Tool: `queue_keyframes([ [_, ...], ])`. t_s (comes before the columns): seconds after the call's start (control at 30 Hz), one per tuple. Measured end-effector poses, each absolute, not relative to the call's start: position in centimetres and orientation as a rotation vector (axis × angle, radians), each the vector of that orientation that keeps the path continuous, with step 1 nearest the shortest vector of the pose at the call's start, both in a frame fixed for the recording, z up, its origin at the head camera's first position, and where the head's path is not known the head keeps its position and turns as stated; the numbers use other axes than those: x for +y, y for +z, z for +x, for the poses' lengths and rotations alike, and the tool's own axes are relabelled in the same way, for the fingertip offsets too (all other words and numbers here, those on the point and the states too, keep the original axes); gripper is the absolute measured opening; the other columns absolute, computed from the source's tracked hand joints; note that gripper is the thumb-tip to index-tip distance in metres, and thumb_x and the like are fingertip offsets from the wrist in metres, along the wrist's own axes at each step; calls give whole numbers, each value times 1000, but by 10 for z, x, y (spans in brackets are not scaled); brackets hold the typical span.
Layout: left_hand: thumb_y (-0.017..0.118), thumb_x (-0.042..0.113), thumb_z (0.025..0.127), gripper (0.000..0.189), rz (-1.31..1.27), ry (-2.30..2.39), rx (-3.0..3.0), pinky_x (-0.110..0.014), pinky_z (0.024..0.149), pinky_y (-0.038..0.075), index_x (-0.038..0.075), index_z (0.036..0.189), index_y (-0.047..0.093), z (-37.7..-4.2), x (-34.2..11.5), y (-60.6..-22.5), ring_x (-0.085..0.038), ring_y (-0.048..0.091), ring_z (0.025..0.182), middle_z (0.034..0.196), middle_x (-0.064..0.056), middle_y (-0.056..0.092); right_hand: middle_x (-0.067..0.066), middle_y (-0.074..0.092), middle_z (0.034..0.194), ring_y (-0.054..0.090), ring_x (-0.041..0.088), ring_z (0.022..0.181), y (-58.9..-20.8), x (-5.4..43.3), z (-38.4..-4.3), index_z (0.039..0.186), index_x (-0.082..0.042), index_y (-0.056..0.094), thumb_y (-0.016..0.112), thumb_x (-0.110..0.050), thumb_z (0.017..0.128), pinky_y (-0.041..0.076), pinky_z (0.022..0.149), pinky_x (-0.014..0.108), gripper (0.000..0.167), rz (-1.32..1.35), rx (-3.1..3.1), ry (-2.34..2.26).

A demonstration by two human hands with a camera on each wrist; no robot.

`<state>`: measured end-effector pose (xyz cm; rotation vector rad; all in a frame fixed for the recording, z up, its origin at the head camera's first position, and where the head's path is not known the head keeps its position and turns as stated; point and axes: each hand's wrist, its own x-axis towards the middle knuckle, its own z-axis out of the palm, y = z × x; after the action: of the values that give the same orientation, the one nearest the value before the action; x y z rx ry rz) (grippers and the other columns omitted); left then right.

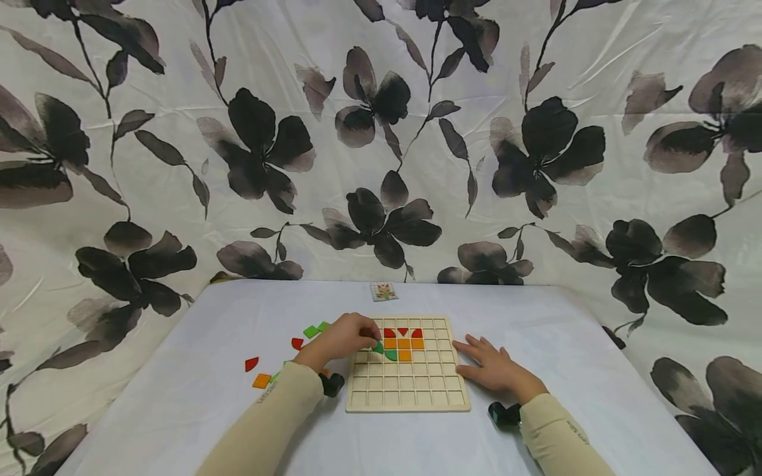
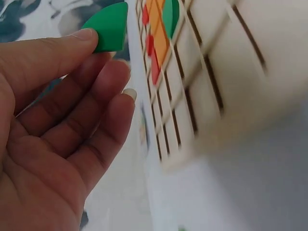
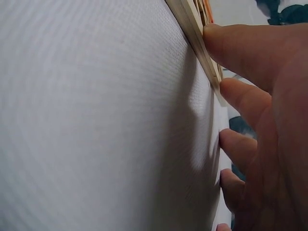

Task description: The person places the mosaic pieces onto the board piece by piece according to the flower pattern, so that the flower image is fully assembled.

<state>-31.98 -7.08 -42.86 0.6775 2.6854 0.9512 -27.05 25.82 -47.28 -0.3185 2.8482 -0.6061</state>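
Observation:
My left hand [image 1: 342, 340] pinches a green quarter-circle tile [image 2: 111, 28] between thumb and fingers over the upper left of a wooden grid board [image 1: 411, 393]. In the left wrist view the tile is held clear of the board's surface. Several orange square tiles [image 1: 404, 344] sit in the grid, with red tiles [image 1: 417, 333] in the row above. Another green quarter-circle tile [image 1: 391, 356] lies below them, beside an orange one. At the board's right edge my right hand [image 1: 497, 367] lies with fingers spread, its thumb and forefinger touching the rim [image 3: 202, 53].
Loose tiles lie left of the board, among them a red one [image 1: 252, 364], an orange one [image 1: 261, 381] and green ones [image 1: 311, 332], some partly behind the left arm. A small patterned card [image 1: 383, 291] lies at the back of the white table [image 1: 178, 410]. Behind hangs a floral cloth [image 1: 381, 152].

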Motion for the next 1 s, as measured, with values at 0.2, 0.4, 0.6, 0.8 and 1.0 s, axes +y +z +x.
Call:
queue_keyframes([
  [0.2, 66, 13, 91, 5, 873, 911, 2653, -32, 84, 49, 14, 93, 70, -320, -42, -434, -12, 57, 85, 91, 5, 67, 16, 29, 157, 17, 45, 146, -474, 259, -271, 147, -23, 42, 55, -48, 93, 7, 109, 72, 61, -308, 2852, -606],
  [0.4, 59, 10, 95, 13, 956, 854, 2646, -31, 83, 49, 11, 98, 71, -321, -19, -435, -11, 57, 88, 98, 3, 68, 15, 30, 157, 18, 45, 146, -478, 262, -273, 147, -24, 43, 55, -49, 93, 8, 109, 73, 61, -298, 2868, -597],
  [0.6, 59, 8, 94, 15, 983, 784, 2643, -28, 85, 49, 12, 97, 74, -323, 2, -434, -9, 58, 91, 101, 4, 68, 14, 29, 158, 18, 44, 146, -480, 264, -276, 147, -25, 42, 54, -51, 93, 7, 109, 73, 61, -310, 2867, -602],
  [0.8, 58, 7, 94, 19, 1075, 616, 2658, -26, 88, 49, 14, 95, 75, -329, 21, -436, -8, 60, 95, 98, 6, 70, 15, 28, 158, 17, 45, 146, -476, 264, -273, 147, -24, 42, 53, -51, 94, 7, 109, 73, 61, -344, 2863, -622],
  [1.0, 56, 5, 94, 22, 1090, 497, 2667, -26, 90, 49, 16, 94, 76, -333, 33, -439, -7, 61, 95, 97, 7, 71, 15, 29, 157, 18, 46, 145, -474, 263, -270, 146, -23, 44, 55, -49, 94, 7, 108, 74, 60, -360, 2866, -648],
])
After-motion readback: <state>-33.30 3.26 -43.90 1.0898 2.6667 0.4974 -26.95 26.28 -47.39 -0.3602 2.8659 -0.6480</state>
